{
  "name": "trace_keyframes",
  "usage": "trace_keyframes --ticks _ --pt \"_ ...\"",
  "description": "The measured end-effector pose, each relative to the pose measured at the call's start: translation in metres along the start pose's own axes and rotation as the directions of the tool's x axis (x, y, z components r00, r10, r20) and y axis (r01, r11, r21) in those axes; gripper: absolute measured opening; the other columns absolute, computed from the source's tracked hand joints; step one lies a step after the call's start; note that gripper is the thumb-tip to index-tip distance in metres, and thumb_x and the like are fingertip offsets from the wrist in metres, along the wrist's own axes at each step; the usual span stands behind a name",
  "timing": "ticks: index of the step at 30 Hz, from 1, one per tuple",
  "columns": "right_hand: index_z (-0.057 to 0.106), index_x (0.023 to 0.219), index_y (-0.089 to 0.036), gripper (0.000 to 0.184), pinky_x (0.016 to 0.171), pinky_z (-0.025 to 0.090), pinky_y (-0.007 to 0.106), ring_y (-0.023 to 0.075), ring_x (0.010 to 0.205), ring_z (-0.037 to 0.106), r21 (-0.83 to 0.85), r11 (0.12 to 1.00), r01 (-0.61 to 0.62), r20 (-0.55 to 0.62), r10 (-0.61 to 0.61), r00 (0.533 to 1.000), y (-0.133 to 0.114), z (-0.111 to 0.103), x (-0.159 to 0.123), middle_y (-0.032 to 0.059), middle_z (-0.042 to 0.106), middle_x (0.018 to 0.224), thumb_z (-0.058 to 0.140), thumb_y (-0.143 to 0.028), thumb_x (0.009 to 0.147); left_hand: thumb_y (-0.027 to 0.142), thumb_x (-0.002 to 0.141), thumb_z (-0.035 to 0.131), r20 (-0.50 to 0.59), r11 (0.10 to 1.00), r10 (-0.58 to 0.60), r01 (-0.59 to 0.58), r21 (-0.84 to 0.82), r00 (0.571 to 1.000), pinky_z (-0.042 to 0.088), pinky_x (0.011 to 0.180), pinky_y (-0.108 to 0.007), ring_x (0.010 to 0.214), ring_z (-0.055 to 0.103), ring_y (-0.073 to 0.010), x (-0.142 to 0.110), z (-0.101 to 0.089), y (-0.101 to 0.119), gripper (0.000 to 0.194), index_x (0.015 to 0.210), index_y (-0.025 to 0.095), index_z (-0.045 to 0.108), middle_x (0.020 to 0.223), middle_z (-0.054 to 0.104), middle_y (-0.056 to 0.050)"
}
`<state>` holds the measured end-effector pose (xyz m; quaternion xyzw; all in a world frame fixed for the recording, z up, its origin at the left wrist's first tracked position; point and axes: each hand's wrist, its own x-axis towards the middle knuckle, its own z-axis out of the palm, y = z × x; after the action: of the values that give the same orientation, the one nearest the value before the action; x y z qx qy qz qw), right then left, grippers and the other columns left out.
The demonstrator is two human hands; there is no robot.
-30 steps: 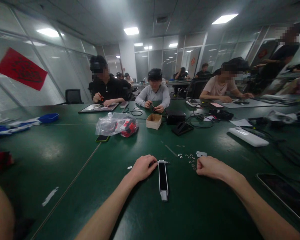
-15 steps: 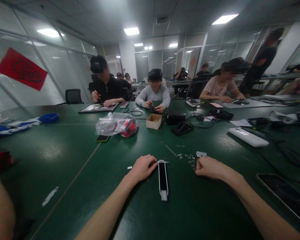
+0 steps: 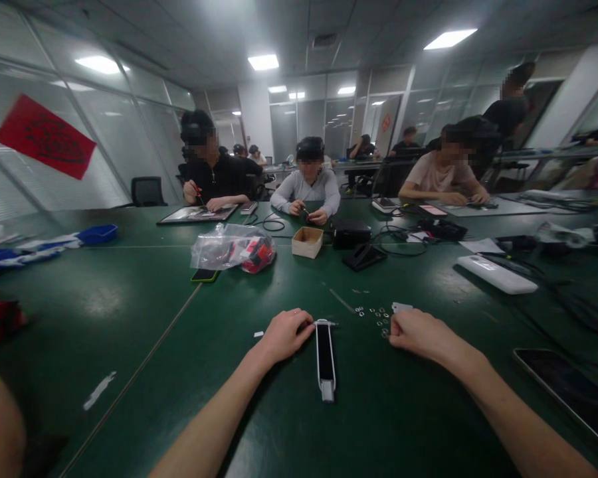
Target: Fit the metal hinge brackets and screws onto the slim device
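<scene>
A long narrow device (image 3: 325,358) with a white rim and black face lies on the green table, its length pointing away from me. A thin crosspiece (image 3: 333,324) runs across its far end. My left hand (image 3: 290,334) rests to the left, fingers closed at the crosspiece's left end. Small metal rings (image 3: 379,324) lie scattered to the right of the device. Beside them, my right hand (image 3: 414,332) is closed, its fingertips at the nearest rings; whatever it pinches is hidden. Just beyond that hand is a small pale plate (image 3: 401,307), partly covered by it.
Farther off lie a clear plastic bag (image 3: 214,249) with red and black contents, a small open box (image 3: 307,243) and a black stand (image 3: 363,257). A white power bank-like block (image 3: 496,274), cables and a dark phone (image 3: 568,392) are rightward. Co-workers sit opposite.
My right hand has shifted very slightly near the rings and now covers more of the pale plate. My left hand and the device stay put. A standing person in the background has moved.
</scene>
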<state>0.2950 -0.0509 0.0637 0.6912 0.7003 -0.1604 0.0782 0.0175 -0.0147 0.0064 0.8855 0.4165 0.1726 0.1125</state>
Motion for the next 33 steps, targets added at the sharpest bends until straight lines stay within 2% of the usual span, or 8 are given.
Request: trace_keyframes --ticks 6,11,15,19,27,33 --pt "0.064 0.087 -0.014 0.017 0.064 0.046 0.03 0.0238 0.084 0.063 -0.113 0.994 0.006 -0.038 -0.011 0.999 -0.017 -0.004 -0.013 0.012 0.064 0.091 0.048 -0.016 0.083 0.033 0.09 0.044 0.014 1.0 0.0 0.0 0.002 1.0 0.042 0.069 -0.025 0.076 0.057 -0.0147 -0.001 -0.001 0.0 0.02 0.093 0.02 0.059 0.084 0.061 -0.002" --pt "0.064 0.09 -0.011 0.02 0.065 0.048 0.03 0.0209 0.08 0.064 -0.132 0.99 0.055 -0.079 -0.066 0.995 -0.021 0.002 -0.014 0.0131 0.064 0.09 0.044 -0.014 0.085 0.033 0.091 0.043 0.006 1.0 -0.005 0.004 0.006 1.0 0.042 0.069 -0.025 0.077 0.057 -0.0149 -0.001 -0.002 0.002 0.021 0.092 0.02 0.059 0.084 0.061 -0.003" --pt "0.065 0.089 -0.01 0.019 0.065 0.048 0.033 0.0238 0.08 0.064 -0.137 0.99 0.045 -0.09 -0.058 0.994 -0.023 0.005 -0.013 0.0162 0.064 0.092 0.046 -0.015 0.085 0.032 0.09 0.044 0.009 1.0 -0.002 0.002 0.002 1.0 0.042 0.068 -0.025 0.076 0.057 -0.0148 -0.001 -0.003 0.002 0.019 0.092 0.02 0.059 0.084 0.061 -0.002" --pt "0.065 0.089 -0.012 0.018 0.063 0.049 0.031 0.0224 0.077 0.064 -0.09 0.995 0.044 -0.088 -0.051 0.995 -0.023 0.007 -0.01 0.0147 0.065 0.091 0.047 -0.016 0.084 0.031 0.09 0.045 0.011 1.0 -0.003 0.003 -0.003 1.0 0.042 0.069 -0.025 0.076 0.057 -0.0146 -0.001 -0.003 0.002 0.018 0.092 0.02 0.059 0.084 0.061 -0.002" --pt "0.065 0.088 -0.009 0.02 0.062 0.049 0.032 0.0236 0.077 0.064 -0.144 0.988 0.049 -0.126 -0.068 0.99 -0.023 0.015 -0.005 0.016 0.065 0.087 0.047 -0.016 0.084 0.031 0.09 0.044 -0.004 1.0 0.006 -0.006 0.005 1.0 0.041 0.067 -0.024 0.075 0.056 -0.0145 -0.001 -0.002 0.002 0.019 0.091 0.019 0.059 0.084 0.061 -0.002" --pt "0.065 0.084 -0.013 0.018 0.061 0.047 0.031 0.022 0.074 0.064 -0.076 0.997 0.013 -0.169 -0.026 0.985 -0.011 0.019 0.002 0.0128 0.065 0.084 0.051 -0.023 0.082 0.031 0.09 0.045 0.001 1.0 0.007 -0.007 0.001 1.0 0.041 0.066 -0.024 0.075 0.056 -0.0142 -0.001 -0.003 0.002 0.018 0.091 0.02 0.059 0.083 0.061 -0.002"
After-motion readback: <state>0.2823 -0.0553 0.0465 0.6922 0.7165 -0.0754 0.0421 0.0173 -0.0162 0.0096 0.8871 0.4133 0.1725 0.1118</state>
